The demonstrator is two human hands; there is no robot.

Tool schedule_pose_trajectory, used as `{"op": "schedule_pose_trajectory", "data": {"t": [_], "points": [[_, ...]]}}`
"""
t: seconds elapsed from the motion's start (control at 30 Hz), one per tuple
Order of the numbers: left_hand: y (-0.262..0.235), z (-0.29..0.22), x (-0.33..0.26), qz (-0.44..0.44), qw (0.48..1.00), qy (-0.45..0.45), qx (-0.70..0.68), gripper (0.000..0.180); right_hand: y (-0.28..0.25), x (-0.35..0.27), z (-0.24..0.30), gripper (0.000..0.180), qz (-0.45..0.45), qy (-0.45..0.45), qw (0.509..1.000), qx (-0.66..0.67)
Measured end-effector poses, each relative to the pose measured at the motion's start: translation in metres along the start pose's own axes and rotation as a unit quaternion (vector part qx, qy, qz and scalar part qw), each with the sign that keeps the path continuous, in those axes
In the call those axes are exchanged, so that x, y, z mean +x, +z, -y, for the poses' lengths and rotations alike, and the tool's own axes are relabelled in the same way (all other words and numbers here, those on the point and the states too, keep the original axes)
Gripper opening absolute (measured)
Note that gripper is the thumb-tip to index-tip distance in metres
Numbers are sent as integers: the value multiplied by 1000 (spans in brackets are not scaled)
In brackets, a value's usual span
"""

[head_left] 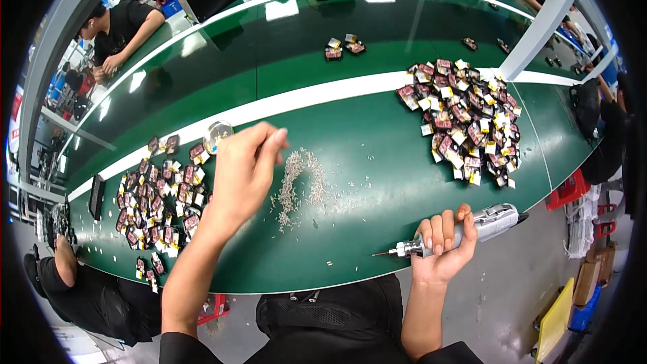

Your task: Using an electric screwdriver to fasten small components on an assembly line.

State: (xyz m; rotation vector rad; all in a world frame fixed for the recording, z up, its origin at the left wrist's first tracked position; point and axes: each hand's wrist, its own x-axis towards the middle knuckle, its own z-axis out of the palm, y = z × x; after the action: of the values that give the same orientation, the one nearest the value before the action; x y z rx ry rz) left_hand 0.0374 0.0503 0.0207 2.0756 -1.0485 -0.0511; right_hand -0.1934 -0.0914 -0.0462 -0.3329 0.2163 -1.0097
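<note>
My right hand [441,246] is wrapped round a grey electric screwdriver [497,221] near the table's front edge. The tool lies almost level, its thin bit pointing left. My left hand [244,172] is raised over the table, its fingers curled together; whatever they hold, if anything, is hidden. Just right of it a loose heap of small silvery screws [291,185] spreads over the green tabletop. Behind the left hand a small round dish [218,133] with yellowish bits inside is partly covered. On the left lies a pile of small dark modules with reddish faces and white-yellow tabs [158,195].
A larger pile of the same modules [465,121] lies at the right. Beyond a white rail runs a green conveyor [290,61] carrying a few modules [344,47]. A grey post [539,23] rises at the back right. Other people sit at the far left and lower left.
</note>
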Motion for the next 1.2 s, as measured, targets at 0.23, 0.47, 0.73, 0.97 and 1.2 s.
{"op": "schedule_pose_trajectory", "data": {"t": [0.23, 0.47, 0.73, 0.97, 1.2], "points": [[68, 54, 127, 39, 997, 24, -70, 29, -10, 6, -1, 14, 37, 52, 997, 43], [92, 62, 166, -20, 980, 32, 198, 27, -12, 12, 2, 15, 36, 83, 995, 52], [87, 91, 189, -16, 960, 55, 274, 40, -13, 9, 2, 14, 48, 96, 993, 43], [75, 105, 190, 20, 963, 119, 240, 31, -11, 5, 6, 14, 29, 100, 994, 18], [71, -14, 36, 136, 962, 227, 69, 42, -17, 1, 14, 15, 50, 99, 993, 46]]}}
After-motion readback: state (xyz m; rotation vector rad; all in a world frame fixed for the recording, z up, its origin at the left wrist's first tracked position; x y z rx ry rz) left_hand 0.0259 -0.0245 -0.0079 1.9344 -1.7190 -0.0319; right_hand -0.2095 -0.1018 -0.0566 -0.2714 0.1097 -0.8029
